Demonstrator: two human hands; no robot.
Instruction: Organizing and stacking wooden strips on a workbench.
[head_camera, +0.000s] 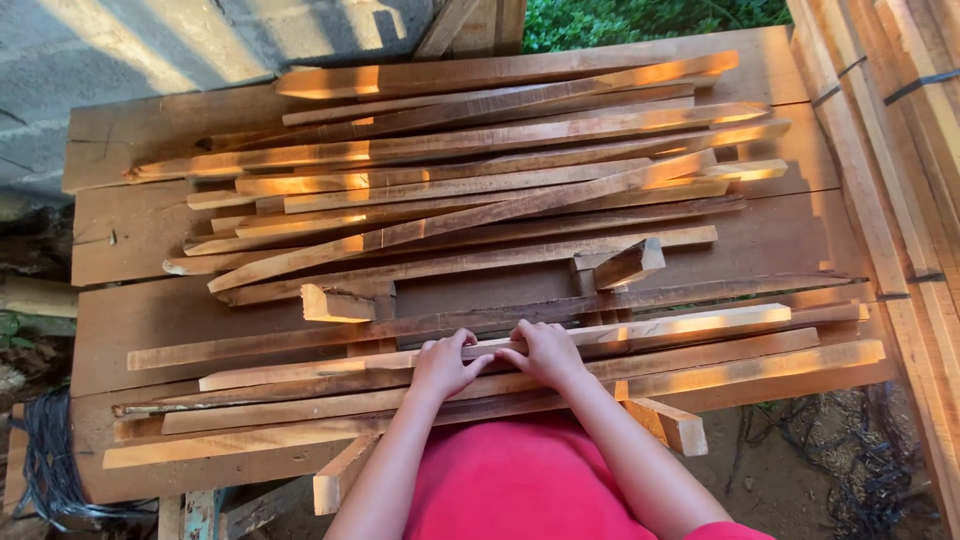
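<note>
Wooden slats, rough-sawn and reddish brown, lie in a loose heap across a tabletop (130, 130) made of wide planks. Most run lengthwise from left to right, overlapping at slight angles, so each rests on its neighbours rather than flat on the planks. Both hands sit on one long pale slat (640, 330) in the near rows, close to the person's body. The left hand (445, 365) lies palm down with its fingers curled over the slat's far edge, and the right hand (545, 352) lies just beside it, fingers bent onto the same strip. Neither hand is closed around the wood; they press and hook on it from above, a hold that suits sliding or steadying a long thin piece at its middle. A few short offcut blocks (625, 265) sit among the slats, one tilted up on the pile. To the right, a strapped bundle of lumber (900, 150) stands stacked. A red shirt (520, 480) fills the bottom of the view.
</note>
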